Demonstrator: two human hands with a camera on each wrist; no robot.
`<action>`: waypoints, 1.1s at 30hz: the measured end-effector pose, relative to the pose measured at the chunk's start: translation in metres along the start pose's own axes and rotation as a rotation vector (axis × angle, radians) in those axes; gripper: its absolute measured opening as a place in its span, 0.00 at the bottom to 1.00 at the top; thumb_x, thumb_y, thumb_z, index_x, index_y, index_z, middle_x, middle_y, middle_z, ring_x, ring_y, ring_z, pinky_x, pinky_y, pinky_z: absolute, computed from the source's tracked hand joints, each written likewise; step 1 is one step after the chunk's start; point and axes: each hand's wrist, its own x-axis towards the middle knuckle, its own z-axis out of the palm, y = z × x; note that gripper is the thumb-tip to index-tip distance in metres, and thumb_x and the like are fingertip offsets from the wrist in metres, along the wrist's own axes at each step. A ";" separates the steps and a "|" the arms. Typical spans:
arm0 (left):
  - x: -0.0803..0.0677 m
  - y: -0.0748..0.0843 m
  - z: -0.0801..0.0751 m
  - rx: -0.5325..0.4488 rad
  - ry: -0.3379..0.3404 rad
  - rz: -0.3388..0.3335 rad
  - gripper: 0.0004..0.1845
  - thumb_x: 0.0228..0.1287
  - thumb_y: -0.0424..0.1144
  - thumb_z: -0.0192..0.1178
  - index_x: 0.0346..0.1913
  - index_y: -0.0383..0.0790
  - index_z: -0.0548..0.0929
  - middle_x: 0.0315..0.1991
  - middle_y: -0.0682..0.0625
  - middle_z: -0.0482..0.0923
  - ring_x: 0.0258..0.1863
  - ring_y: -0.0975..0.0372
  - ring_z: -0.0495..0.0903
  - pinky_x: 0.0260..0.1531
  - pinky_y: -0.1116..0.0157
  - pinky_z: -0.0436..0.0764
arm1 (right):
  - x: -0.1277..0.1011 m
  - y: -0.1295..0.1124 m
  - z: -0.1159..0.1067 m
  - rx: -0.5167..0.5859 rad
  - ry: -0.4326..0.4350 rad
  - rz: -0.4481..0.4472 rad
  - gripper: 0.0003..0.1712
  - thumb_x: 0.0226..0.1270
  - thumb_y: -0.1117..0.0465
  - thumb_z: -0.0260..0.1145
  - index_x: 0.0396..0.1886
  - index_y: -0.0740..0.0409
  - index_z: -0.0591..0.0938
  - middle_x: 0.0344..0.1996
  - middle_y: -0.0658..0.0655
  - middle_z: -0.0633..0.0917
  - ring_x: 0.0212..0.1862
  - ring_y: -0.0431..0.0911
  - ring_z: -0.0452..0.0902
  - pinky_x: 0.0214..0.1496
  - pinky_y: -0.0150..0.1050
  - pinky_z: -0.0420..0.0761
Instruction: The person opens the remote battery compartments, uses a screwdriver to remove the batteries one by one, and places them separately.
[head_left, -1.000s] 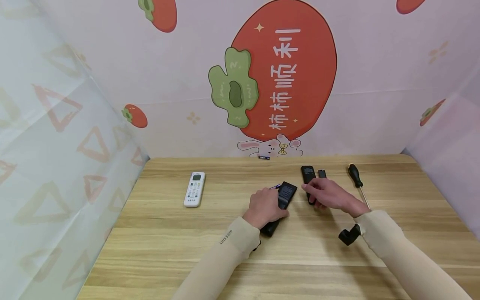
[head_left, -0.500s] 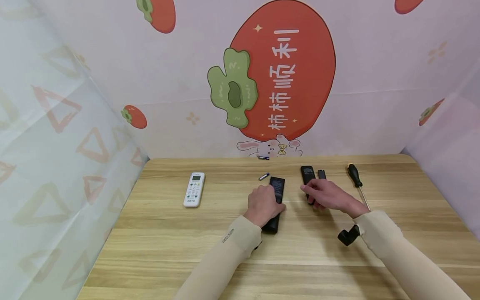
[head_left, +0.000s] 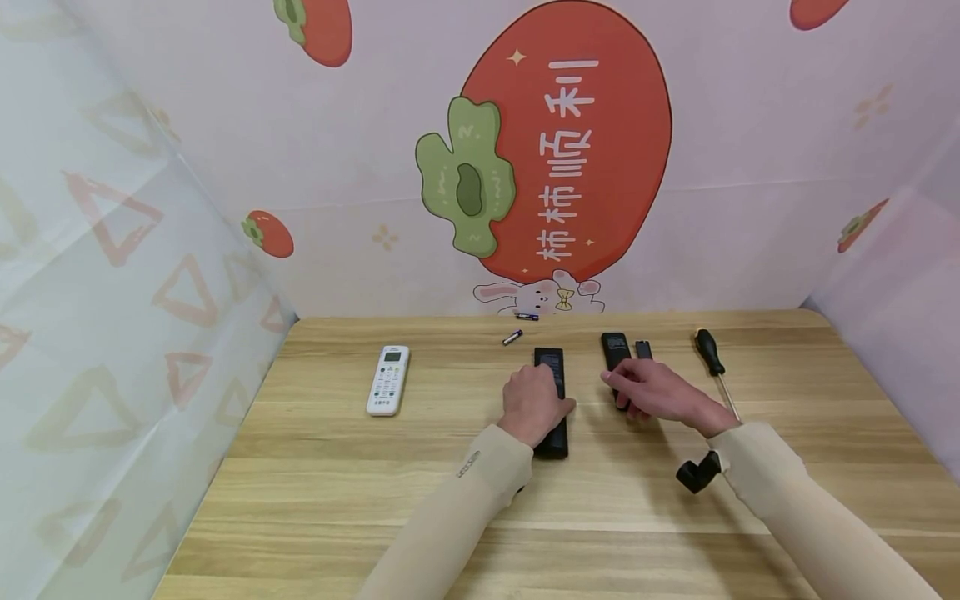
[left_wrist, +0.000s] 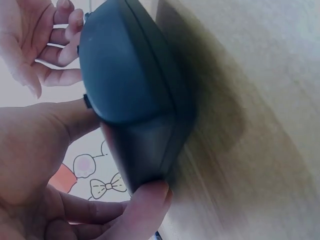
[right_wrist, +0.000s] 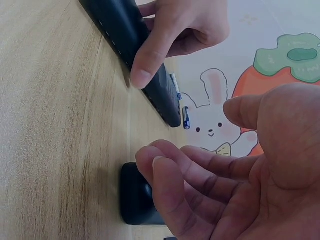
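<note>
A long black remote control (head_left: pixel 552 442) lies lengthwise in front of the person, its back with a printed label facing up. My left hand (head_left: pixel 531 404) grips it from above, thumb on the right side and fingers on the left. The left wrist view shows the remote's near end (left_wrist: pixel 125 70) close up. To the right lies a second, smaller black remote (head_left: pixel 616 348). Over its near end hovers my right hand (head_left: pixel 651 387), fingers loosely curled with nothing in them. Two small batteries show beyond the first remote: one battery (head_left: pixel 513 337) nearer, another battery (head_left: pixel 527 317) by the wall.
A white air-conditioner remote (head_left: pixel 388 381) lies at the left. Right of the second remote is a small black piece (head_left: pixel 643 349), like a battery cover. A screwdriver (head_left: pixel 709 350) with a black handle lies farther right. Printed cloth walls (head_left: pixel 337 258) border the wooden table (head_left: pixel 315 483).
The remote under my left hand has turned from slanting to nearly straight and slid slightly away. The nearer battery has moved back and left, away from that hand. My right hand has stayed put.
</note>
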 end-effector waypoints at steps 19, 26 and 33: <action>0.009 0.007 0.002 0.017 0.005 -0.029 0.26 0.58 0.58 0.73 0.42 0.36 0.87 0.32 0.46 0.81 0.24 0.59 0.78 0.22 0.65 0.79 | 0.002 0.003 0.001 -0.003 -0.026 -0.005 0.28 0.80 0.43 0.55 0.50 0.68 0.79 0.30 0.61 0.82 0.26 0.51 0.80 0.27 0.47 0.82; 0.013 0.008 0.002 0.015 -0.003 -0.030 0.25 0.58 0.58 0.73 0.41 0.37 0.87 0.30 0.46 0.81 0.22 0.60 0.77 0.21 0.65 0.78 | 0.003 0.002 0.001 -0.009 -0.023 0.009 0.28 0.80 0.44 0.55 0.51 0.68 0.79 0.31 0.61 0.82 0.27 0.51 0.80 0.28 0.46 0.82; 0.017 0.011 0.003 0.019 -0.002 -0.048 0.28 0.59 0.61 0.72 0.44 0.37 0.86 0.32 0.46 0.81 0.23 0.60 0.78 0.22 0.65 0.80 | 0.003 0.002 0.002 -0.004 -0.037 -0.017 0.26 0.81 0.46 0.55 0.50 0.69 0.79 0.30 0.62 0.82 0.26 0.51 0.80 0.26 0.46 0.82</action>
